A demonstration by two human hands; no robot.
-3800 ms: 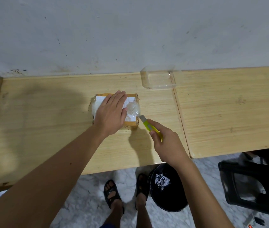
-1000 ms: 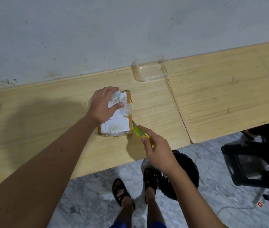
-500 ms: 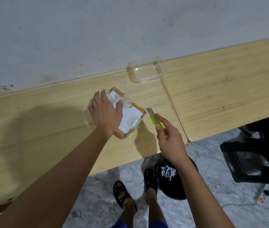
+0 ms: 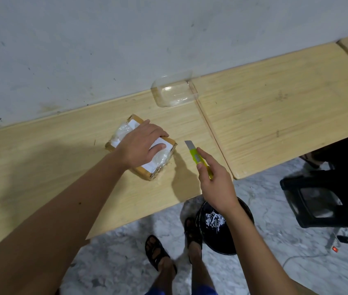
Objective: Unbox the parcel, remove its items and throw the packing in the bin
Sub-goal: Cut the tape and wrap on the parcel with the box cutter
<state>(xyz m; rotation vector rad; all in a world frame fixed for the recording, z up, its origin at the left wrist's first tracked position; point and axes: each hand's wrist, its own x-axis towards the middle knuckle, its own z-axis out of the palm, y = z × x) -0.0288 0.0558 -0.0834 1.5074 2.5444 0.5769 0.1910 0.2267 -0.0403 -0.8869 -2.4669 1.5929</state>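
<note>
A small brown cardboard parcel with a white label and shiny clear tape lies on the wooden table, turned at an angle. My left hand lies on top of it, fingers curled over its far right edge and thumb on the label. My right hand grips a yellow-green box cutter with its blade out, pointing up and left. The blade is a short gap to the right of the parcel and does not touch it. A black bin with white paper shreds inside stands on the floor under my right wrist.
A clear plastic container sits at the back by the wall, on the seam with a second table. A black stool stands on the floor at right. My sandalled feet are beside the bin.
My left hand has kept turning the parcel on the table and now covers its right end. The cutter has drawn away from the parcel's edge and is held off to its right.
</note>
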